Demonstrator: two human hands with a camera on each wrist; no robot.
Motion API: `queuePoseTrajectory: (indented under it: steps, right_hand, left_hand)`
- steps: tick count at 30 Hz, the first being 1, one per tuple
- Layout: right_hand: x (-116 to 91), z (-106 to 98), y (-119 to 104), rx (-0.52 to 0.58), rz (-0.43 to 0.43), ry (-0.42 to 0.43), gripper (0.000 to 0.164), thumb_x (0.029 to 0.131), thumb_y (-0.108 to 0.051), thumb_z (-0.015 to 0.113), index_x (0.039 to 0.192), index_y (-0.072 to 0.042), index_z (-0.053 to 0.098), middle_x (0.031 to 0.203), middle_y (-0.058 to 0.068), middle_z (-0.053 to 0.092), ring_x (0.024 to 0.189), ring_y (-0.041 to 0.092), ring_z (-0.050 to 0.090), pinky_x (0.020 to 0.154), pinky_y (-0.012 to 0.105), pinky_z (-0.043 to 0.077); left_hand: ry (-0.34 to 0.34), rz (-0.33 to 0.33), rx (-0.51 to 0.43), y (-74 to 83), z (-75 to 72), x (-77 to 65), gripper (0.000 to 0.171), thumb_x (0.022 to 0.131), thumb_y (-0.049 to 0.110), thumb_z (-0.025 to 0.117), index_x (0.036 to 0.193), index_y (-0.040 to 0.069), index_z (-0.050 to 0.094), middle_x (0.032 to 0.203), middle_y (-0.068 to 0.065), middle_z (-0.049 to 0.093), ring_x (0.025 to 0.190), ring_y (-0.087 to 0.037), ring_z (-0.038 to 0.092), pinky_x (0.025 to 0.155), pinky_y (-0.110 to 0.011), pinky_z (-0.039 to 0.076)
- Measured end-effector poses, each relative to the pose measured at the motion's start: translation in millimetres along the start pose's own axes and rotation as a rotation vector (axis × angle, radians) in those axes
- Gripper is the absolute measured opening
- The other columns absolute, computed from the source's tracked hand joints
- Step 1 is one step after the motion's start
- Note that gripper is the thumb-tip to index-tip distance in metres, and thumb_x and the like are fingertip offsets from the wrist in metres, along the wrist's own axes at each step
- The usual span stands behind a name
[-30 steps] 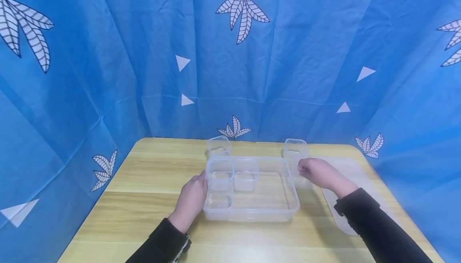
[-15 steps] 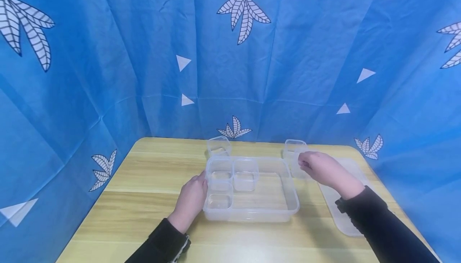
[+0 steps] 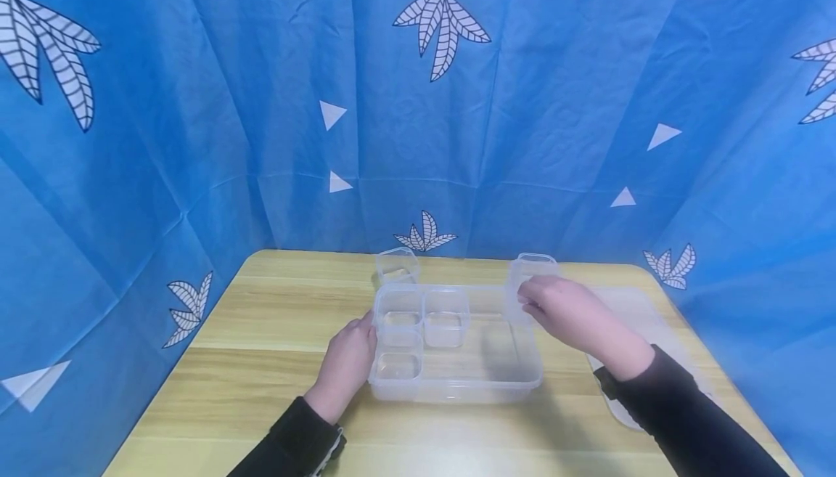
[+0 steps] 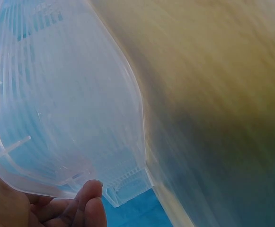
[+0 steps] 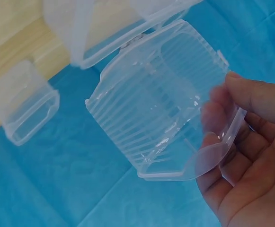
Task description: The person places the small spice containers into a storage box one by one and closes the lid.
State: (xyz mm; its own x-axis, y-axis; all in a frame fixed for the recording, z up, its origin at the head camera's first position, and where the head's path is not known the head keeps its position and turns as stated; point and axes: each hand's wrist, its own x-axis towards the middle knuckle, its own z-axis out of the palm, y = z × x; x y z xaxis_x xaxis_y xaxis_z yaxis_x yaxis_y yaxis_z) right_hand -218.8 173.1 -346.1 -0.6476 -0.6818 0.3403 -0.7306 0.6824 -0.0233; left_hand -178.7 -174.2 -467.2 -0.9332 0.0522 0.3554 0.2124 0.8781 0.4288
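A large clear plastic box (image 3: 451,391) sits on the table with several small clear cups along its left part, such as the front one (image 3: 398,366). My left hand (image 3: 348,364) holds the box at its left wall; in the left wrist view its bent fingers (image 4: 93,208) lie against the plastic edge. My right hand (image 3: 568,317) pinches a ribbed clear cup (image 5: 161,104) by its rim, thumb on one side and fingers on the other. That cup hangs over the box's back right corner. Part of it is hidden by the hand in the head view.
Behind the box stand two more small cups, one at the back left (image 3: 397,265) and one at the back right (image 3: 538,259), partly covered. A flat translucent lid (image 3: 643,317) lies under the right forearm. A blue curtain (image 3: 418,136) surrounds the wooden table (image 3: 261,361).
My right hand first lifts the cup slightly, then carries it left from beside the box to over its right part. The left hand and the box stay in place.
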Motion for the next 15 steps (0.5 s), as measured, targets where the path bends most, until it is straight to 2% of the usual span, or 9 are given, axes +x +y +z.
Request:
queuePoseTrajectory:
  steps: [3,8,15]
  right_hand:
    - [1,7,-8,-0.005,-0.027,0.01,0.019,0.083,0.004,0.073,0.081,-0.012,0.063,0.075,-0.006,0.057,0.07,0.013,0.056,0.069,0.035,0.055]
    - [2,18,-18,0.02,-0.064,-0.013,0.022,0.084,0.003,0.073,0.079,-0.014,0.059,0.072,-0.009,0.049,0.066,0.01,0.047,0.064,0.03,0.05]
    - [0,29,-26,0.03,-0.075,-0.011,0.023,0.084,0.001,0.074,0.079,-0.014,0.058,0.072,-0.009,0.049,0.065,0.01,0.048,0.062,0.029,0.049]
  left_hand:
    - [0.005,-0.002,-0.013,-0.3,-0.8,0.1,0.037,0.101,0.007,0.054,0.131,-0.015,0.056,0.106,-0.027,0.069,0.091,-0.036,0.07,0.077,-0.042,0.06]
    - [0.007,-0.007,-0.02,-0.2,-1.6,-0.3,0.037,0.101,0.007,0.053,0.131,-0.015,0.055,0.104,-0.025,0.069,0.089,-0.035,0.069,0.076,-0.042,0.06]
    - [0.011,0.007,-0.01,1.5,-1.2,-1.5,0.036,0.101,0.006,0.054,0.131,-0.015,0.056,0.101,-0.024,0.069,0.085,-0.033,0.069,0.073,-0.041,0.06]
